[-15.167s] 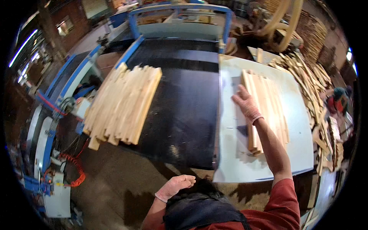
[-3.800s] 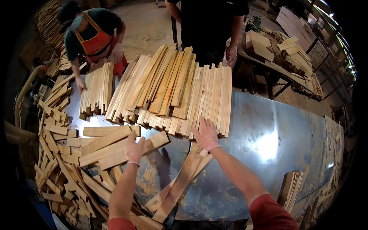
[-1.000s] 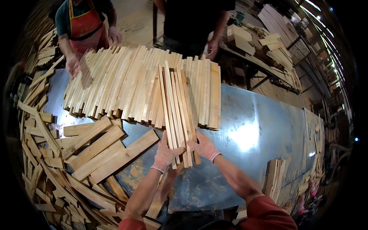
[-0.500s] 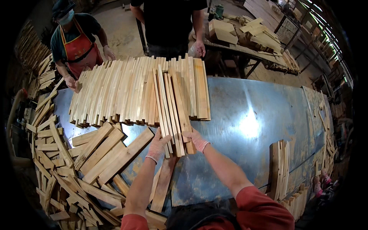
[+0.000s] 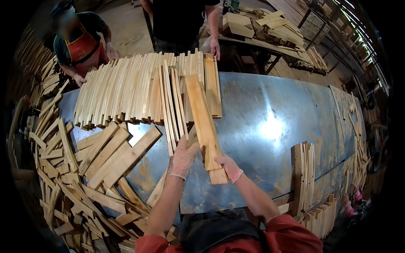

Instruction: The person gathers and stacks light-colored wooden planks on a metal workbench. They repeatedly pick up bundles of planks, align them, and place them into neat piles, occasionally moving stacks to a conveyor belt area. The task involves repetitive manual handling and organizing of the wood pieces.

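Observation:
My right hand (image 5: pixel 230 167), in a pale glove, grips the near end of a few flat wooden boards (image 5: pixel 202 120), tilted with their far ends near the long row. My left hand (image 5: pixel 184 159), also gloved, has its thumb and fingers apart. Its fingertips are by the near ends of several thin wooden slats (image 5: pixel 171 109), which lean against the row; whether they touch is hard to see. The long row of upright-edged slats (image 5: pixel 122 90) lies across the far side of the metal-topped table (image 5: pixel 249 101).
Loose boards (image 5: pixel 109 160) lie in a jumbled heap on the left. A small stack of slats (image 5: pixel 304 175) stands at the right. Across the table are a person in a red apron (image 5: pixel 86 50) and one in black (image 5: pixel 179 25). A workbench (image 5: pixel 270 44) with wood pieces is behind.
The bundle has been split: my right hand has drawn the wider boards right and toward me, while the thin slats stay against the row. My left hand has shifted from their left side to their near ends.

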